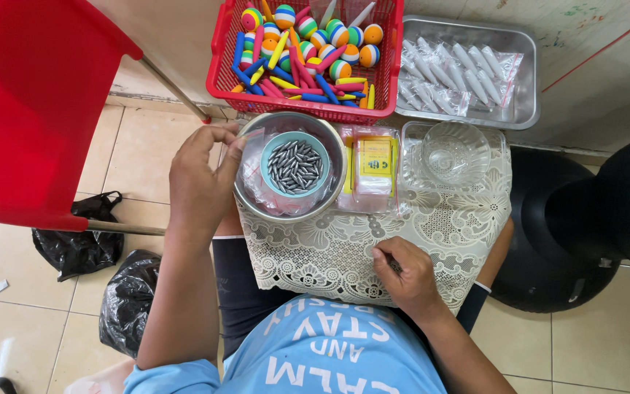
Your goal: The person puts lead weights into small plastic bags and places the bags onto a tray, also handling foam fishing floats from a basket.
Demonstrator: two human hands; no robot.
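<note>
With our left hand (200,179) pinching a clear bag (251,169) at the steel bowl (291,166) and our right hand (405,275) closed on a small dark piece, we risk tipping the weights (294,167).

Lace cloth (432,241) is bare in front between the hands. Back row is packed: steel bowl (246,191), packet stack (373,168), glass bowl (455,153), then red basket (222,69) and tray (526,109). Red chair (30,109) crowds the left.
</note>
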